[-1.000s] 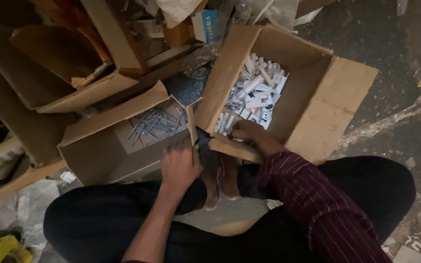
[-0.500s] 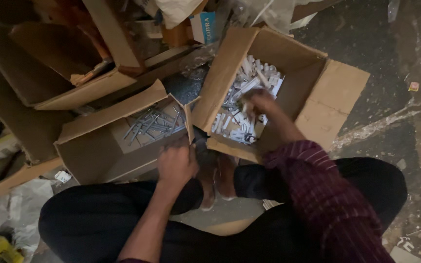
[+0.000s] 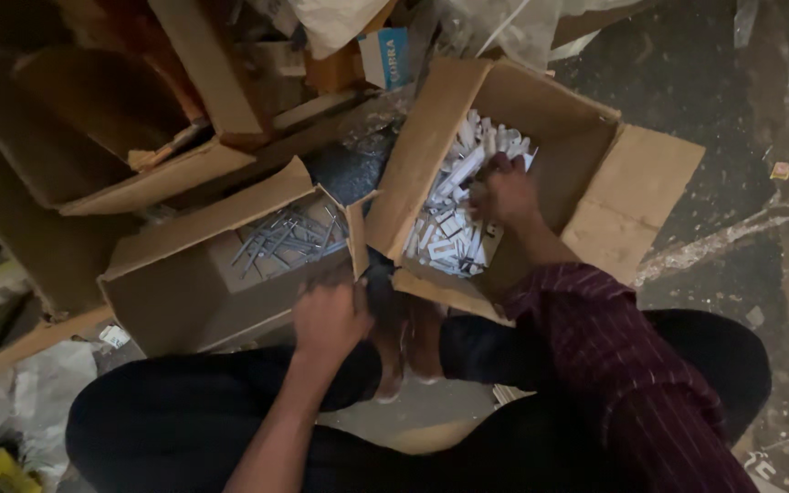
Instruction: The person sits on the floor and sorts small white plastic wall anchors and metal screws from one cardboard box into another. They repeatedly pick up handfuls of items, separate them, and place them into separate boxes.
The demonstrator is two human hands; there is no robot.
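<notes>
**Inspector A:** Position of the right hand [image 3: 502,194]?

**Inspector B:** Inside the right cardboard box [image 3: 595,146], resting on the heap of small white plastic pieces [image 3: 454,215]. Fingers are curled down into the heap; whether they grip a piece, I cannot tell.

**Inspector A:** The heap itself?

**Inspector B:** It fills the left part of that box, against the inner wall. The box stands open on the floor [image 3: 732,91], flaps spread outward.

**Inspector A:** Left hand [image 3: 329,318]?

**Inspector B:** At the near edge of the left cardboard box [image 3: 175,301], by the corner where the two boxes meet. Fingers are bent; a small dark object sits just beside them, too dim to identify, and I cannot tell whether the hand holds it.

**Inspector A:** Contents of the left box?

**Inspector B:** Thin grey metal pins [image 3: 285,239], lying loose on its bottom.

**Inspector A:** Surroundings?

**Inspector B:** More open cartons [image 3: 93,137] behind, and the person's bare feet [image 3: 408,342] between the knees, just below the boxes.
</notes>
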